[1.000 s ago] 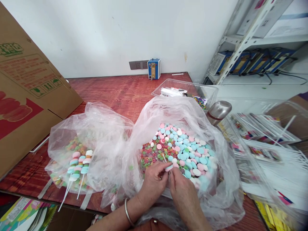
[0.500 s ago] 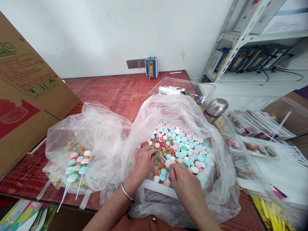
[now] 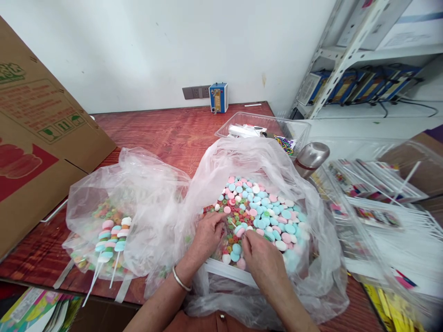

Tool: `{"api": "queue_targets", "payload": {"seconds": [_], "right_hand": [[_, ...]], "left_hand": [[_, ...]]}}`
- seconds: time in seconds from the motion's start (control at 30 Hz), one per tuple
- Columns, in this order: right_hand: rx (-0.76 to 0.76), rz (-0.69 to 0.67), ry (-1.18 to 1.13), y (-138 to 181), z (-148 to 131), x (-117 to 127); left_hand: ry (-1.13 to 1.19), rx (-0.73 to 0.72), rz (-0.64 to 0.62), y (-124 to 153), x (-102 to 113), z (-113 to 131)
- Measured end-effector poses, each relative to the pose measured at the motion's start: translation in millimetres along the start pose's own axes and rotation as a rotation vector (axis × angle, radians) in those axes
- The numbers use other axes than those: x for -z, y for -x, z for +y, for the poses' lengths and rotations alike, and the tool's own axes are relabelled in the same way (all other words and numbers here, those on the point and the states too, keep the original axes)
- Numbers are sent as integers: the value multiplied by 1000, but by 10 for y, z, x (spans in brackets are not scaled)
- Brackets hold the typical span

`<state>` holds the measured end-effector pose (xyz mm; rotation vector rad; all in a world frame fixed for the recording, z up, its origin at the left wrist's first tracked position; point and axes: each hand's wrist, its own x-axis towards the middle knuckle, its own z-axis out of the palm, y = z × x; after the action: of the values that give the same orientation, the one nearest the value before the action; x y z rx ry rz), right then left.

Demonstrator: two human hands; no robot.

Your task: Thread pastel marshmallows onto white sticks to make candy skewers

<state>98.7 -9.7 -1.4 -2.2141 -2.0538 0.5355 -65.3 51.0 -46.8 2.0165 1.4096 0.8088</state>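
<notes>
My right hand [image 3: 263,253] pinches a white stick [image 3: 233,224] carrying pink and blue candy discs [image 3: 241,231]. The stick's bare tip points toward my left hand [image 3: 208,234], which is over the small ring candies [image 3: 231,240] with its index finger stretched out and nothing visible in it. Beneath both hands, a white tray [image 3: 230,273] lined with a clear plastic bag [image 3: 238,154] holds red, green and orange rings on the left and pastel discs [image 3: 270,216] on the right. My right fingers partly hide the stick's lower end.
On the left, finished-looking candy skewers [image 3: 110,240] lie on another plastic bag [image 3: 138,170] of rings. A cardboard box [image 3: 41,120] stands beyond it. A clear plastic bin [image 3: 235,121], a steel flask [image 3: 312,156] and white packets [image 3: 380,240] are at the back and right.
My left index finger has stretched further out over the rings. The right hand has shifted slightly left with the stick, whose bare tip looks shorter.
</notes>
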Motion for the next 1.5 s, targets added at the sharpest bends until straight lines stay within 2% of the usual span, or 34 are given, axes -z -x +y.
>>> {"api": "queue_targets", "payload": {"seconds": [0.1,0.27,0.37,0.43,0.5,0.57,0.63,0.73,0.83,0.9,1.03,1.13,1.27,1.4,1.5], "right_hand": [[-29,4,-47,30,72,9],[-37,-10,-46,54,131,-4],[-27,-24,-41,61,109,-10],[-22,-24,-41,70,87,-5],[-15,-10,-49,81,69,7],[-7,9,-61,91,57,22],[-4,24,-67,96,49,36],[-6,27,-67,97,36,45],[-7,12,-65,94,26,42],[-12,4,-55,87,34,43],[-46,14,-19,63,87,75],[-68,4,1,52,115,103],[-52,-3,7,52,109,99],[-51,-15,3,61,114,66],[-37,0,-4,80,132,51]], "left_hand": [[-12,23,15,-23,0,-21],[-128,28,-35,-64,-75,-5],[-93,35,-23,-75,-79,0],[15,81,28,-77,-56,-2],[210,218,52,-79,-28,4],[433,393,19,-84,-6,23],[603,509,-19,-88,2,54],[707,546,-18,-85,-4,92],[674,530,-30,-72,-4,89],[556,488,-2,-65,20,64],[119,217,125,-68,90,17],[-108,24,57,-91,58,30],[-328,-34,-49,-141,-82,90],[-375,-66,-59,-163,-143,120],[-262,-58,16,-153,-122,113]]}}
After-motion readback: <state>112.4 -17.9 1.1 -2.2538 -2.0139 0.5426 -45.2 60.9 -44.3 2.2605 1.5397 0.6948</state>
